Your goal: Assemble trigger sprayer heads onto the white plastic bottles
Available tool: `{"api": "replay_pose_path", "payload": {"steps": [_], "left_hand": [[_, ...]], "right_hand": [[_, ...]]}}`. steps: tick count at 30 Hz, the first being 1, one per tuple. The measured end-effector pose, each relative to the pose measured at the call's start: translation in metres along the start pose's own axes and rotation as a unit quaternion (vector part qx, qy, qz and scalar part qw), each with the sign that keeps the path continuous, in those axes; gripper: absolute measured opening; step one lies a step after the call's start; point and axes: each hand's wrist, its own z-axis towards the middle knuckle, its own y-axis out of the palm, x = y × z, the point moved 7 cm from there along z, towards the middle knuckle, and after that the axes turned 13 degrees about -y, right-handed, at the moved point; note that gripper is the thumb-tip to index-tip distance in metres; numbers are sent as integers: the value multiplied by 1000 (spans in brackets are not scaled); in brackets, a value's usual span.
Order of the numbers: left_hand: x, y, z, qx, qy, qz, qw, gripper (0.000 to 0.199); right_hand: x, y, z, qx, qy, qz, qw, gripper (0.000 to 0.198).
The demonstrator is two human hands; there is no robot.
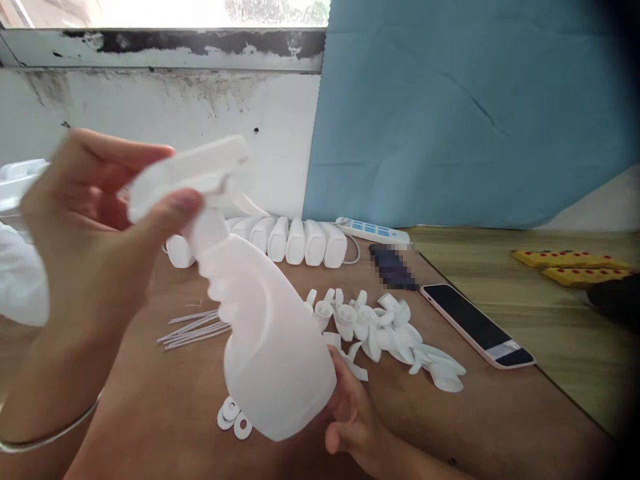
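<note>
A white spray bottle (280,333) is held up in front of me, tilted, with its wide base toward the lower right. My left hand (100,207) is closed round the white trigger sprayer head (190,170) at the top of the bottle, thumb in front. At the base, my right hand (350,407) touches the bottle's lower right side; its fingers go partly behind the bottle and the thumb stands away from it. Below lie several white ring washers (243,427), and thin white tubes (195,330) rest to the left, partly hidden by the bottle.
Several white bottles (314,243) lie in a row by the wall. White plastic sprayer parts (395,330) are heaped right of centre. A power strip (373,230), a dark blurred item (393,267) and a phone (477,323) lie along the right side. White bags (20,273) are at far left.
</note>
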Motion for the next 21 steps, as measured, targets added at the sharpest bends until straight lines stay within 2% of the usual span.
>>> {"api": "replay_pose_path", "payload": {"steps": [1,3,4,6,7,8,9,11,15,19,21], "left_hand": [[3,8,-5,-31,3,-40,999,38],[-4,35,-9,-187,-57,-103,975,37],[-11,52,-14,-291,-105,-120,943,40],[-24,77,-29,-469,-188,-139,852,47],[-27,85,-35,-523,-208,-148,813,47],[-29,90,-40,-557,-216,-154,787,44],[-29,93,-43,-572,-219,-162,774,39],[-29,96,-45,-569,-222,-170,773,31],[-26,97,-45,-526,-201,-155,811,28],[-30,86,-35,-402,-209,-142,880,23],[-30,77,-29,-340,-219,-178,897,20]], "right_hand": [[2,1,-1,-2,17,7,1000,75],[5,6,-4,-19,49,21,998,65],[7,9,-6,-33,60,28,997,64],[9,13,-7,-57,64,20,996,66],[10,13,-7,-63,59,2,996,66],[11,13,-7,-67,50,-22,996,67],[12,12,-7,-68,39,-46,996,66],[13,9,-6,-63,19,-91,994,63],[3,1,-6,-11,-63,-214,975,51],[-15,-16,-19,132,-177,-379,899,50],[-12,-22,-31,165,-218,-391,879,53]]}}
